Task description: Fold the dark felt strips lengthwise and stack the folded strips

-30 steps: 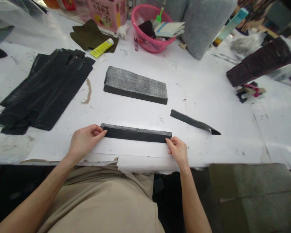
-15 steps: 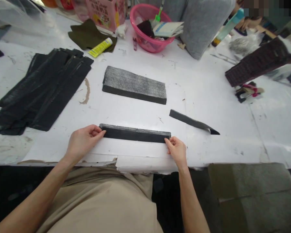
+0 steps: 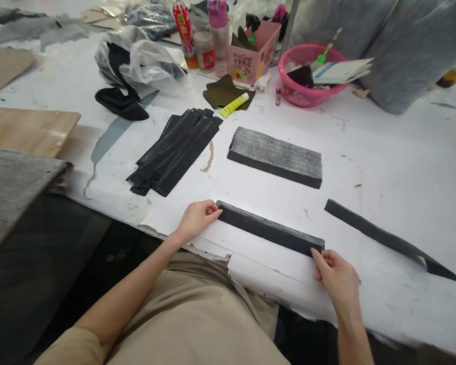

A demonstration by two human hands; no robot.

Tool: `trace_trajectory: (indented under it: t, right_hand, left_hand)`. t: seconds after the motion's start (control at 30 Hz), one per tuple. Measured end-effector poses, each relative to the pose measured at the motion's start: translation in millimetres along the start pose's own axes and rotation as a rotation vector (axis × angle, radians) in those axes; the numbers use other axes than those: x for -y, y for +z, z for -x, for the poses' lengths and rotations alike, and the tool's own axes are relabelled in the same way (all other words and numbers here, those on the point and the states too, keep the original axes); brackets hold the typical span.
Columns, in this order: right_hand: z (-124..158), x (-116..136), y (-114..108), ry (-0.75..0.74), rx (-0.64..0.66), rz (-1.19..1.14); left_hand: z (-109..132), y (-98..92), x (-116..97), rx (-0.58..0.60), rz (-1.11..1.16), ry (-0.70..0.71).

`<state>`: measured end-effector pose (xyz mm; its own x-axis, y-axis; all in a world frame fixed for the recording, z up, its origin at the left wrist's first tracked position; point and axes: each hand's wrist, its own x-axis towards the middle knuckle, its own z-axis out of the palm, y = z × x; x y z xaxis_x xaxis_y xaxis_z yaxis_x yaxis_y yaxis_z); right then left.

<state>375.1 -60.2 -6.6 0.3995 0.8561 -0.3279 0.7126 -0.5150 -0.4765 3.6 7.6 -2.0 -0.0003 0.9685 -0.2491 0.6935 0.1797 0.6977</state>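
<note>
A narrow black strip [image 3: 266, 227] with a grey fibrous edge along its far side lies near the table's front edge. My left hand [image 3: 198, 219] pinches its left end between thumb and fingers. At the other end, my right hand [image 3: 337, 276] grips the corner the same way. Beyond the strip rests a wider stack of grey fibrous pieces [image 3: 276, 153] with a black front border. To the right lies a long thin black strip [image 3: 380, 234], its near end twisted. A fanned pile of black strips [image 3: 178, 152] sits to the left.
A yellow tube [image 3: 234, 105] lies on dark green fabric scraps [image 3: 222, 91]. Behind stand a pink basket [image 3: 307, 99], a pink box [image 3: 247, 66] and bottles [image 3: 185, 33]. Plastic bags [image 3: 148, 63] and a black shoe-shaped item [image 3: 121, 104] are at far left, with boards [image 3: 30, 129] nearer.
The camera view has swung left, so the table's things appear farther right and more of the left side shows. Both hands keep hold of the strip's ends.
</note>
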Motion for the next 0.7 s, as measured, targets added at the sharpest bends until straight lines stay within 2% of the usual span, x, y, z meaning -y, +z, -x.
trace_trajectory:
  t: [0.23,0.7]
  right_hand:
    - [-1.3,-6.1,1.3,-0.005,0.003,-0.054]
    - [-1.0,-5.5,1.7,-0.017,-0.014,-0.083]
  left_hand:
    - [-2.0,-1.9,1.6,0.059,0.108,-0.028]
    - [-1.7,0.3,2.7,0.040,0.098,-0.041]
